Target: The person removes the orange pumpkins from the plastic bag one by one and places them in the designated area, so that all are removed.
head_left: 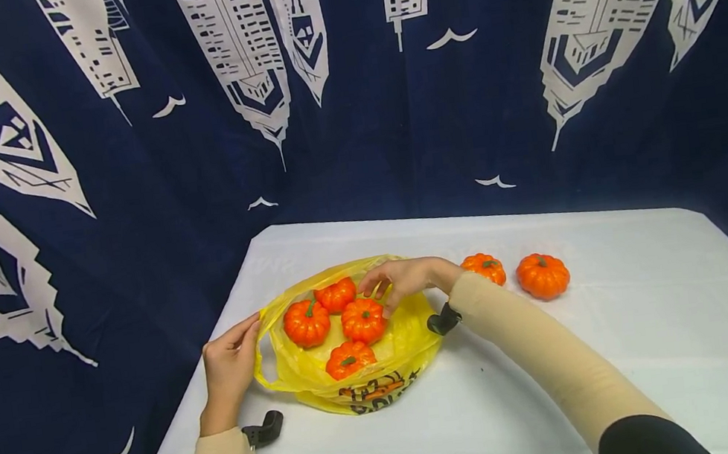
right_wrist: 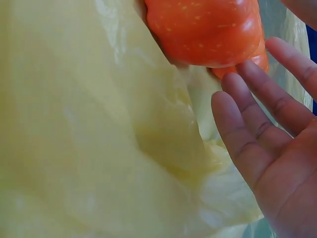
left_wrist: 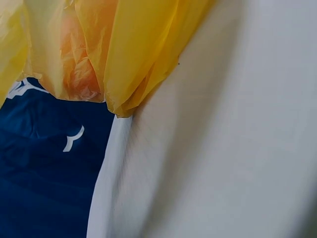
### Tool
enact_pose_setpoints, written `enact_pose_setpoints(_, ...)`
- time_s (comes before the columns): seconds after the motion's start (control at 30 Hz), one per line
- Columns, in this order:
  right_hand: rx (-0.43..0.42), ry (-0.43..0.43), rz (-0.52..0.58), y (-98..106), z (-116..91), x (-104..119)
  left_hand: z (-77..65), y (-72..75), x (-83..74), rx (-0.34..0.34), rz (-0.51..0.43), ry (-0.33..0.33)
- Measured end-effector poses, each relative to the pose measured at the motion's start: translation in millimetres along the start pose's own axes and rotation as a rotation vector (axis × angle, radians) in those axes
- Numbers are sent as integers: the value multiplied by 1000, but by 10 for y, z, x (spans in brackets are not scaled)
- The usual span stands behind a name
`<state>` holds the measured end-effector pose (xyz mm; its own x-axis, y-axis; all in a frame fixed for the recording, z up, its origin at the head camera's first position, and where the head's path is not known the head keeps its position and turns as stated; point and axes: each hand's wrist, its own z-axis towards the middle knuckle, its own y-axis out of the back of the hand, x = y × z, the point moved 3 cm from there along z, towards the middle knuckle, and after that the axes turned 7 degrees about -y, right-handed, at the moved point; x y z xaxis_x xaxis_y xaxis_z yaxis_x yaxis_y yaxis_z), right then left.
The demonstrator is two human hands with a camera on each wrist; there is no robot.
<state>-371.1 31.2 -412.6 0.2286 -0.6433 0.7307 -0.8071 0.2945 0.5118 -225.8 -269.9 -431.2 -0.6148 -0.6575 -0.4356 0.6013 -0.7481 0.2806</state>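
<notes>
A yellow plastic bag point(head_left: 412, 352) lies with its mouth spread wide on the table, and several small orange pumpkins sit inside it. My left hand point(head_left: 230, 366) pinches the bag's left edge by a handle. Over the mouth reaches my right hand point(head_left: 404, 280), its fingers extended beside the middle pumpkin point(head_left: 364, 321). In the right wrist view the fingers of the right hand point(right_wrist: 282, 144) are spread with nothing gripped, close to an orange pumpkin point(right_wrist: 208, 32). The left wrist view has only the hanging bag point(left_wrist: 143, 44), orange showing through the plastic; the left hand is out of that view.
Two more pumpkins stand on the white table right of the bag: one point(head_left: 483, 267) partly behind the right forearm, the other point(head_left: 543, 276) farther right. A dark blue curtain point(head_left: 370, 159) with white building prints hangs behind the table point(head_left: 623, 370).
</notes>
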Motion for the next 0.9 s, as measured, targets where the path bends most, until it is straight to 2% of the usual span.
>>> enact_pose_setpoints(0.2,24,-3,17,-42,41,-1,-3,-5,9,-5,-11,-4)
enact_pose_setpoints(0.6,12,25,41,-93,75,-39,13,12,-6,-1,-3,-10)
enact_pose_setpoints(0.9,7,0,56,-131,100,-84,14,12,-11,-5,-9,-5)
